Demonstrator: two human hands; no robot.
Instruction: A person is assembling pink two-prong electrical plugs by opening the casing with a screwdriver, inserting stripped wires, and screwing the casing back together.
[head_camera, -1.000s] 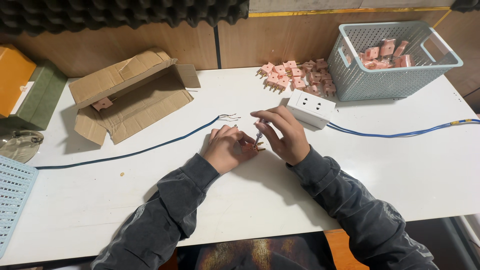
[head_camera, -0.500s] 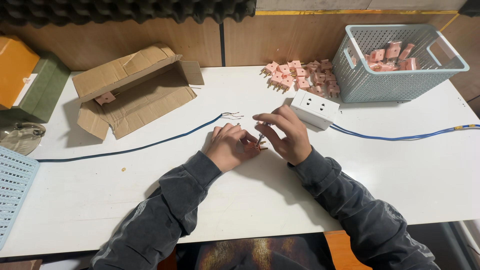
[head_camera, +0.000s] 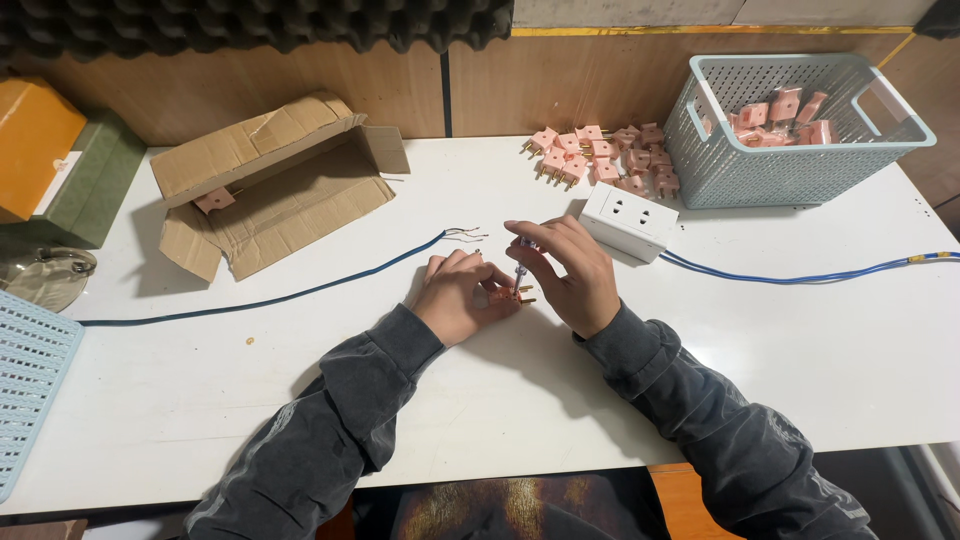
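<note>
My left hand (head_camera: 458, 297) rests on the white table (head_camera: 180, 400) and holds a small pink plug (head_camera: 510, 295) with brass pins down against it. My right hand (head_camera: 567, 270) grips a slim screwdriver (head_camera: 520, 262) upright, its tip set into the plug. A blue cable (head_camera: 300, 292) with bared wire ends (head_camera: 467, 234) lies just beyond my left hand. A white socket block (head_camera: 629, 219) sits behind my right hand, with its own blue cable (head_camera: 800, 277) running off to the right.
A heap of pink plugs (head_camera: 598, 160) lies at the back, beside a pale blue basket (head_camera: 790, 165) holding more. An open cardboard box (head_camera: 270, 190) lies back left. An orange and a green box (head_camera: 60, 170) and another blue basket (head_camera: 25, 370) stand at the left.
Both hands stay together on the plug with only slight finger shifts. The view has tilted down a little.
</note>
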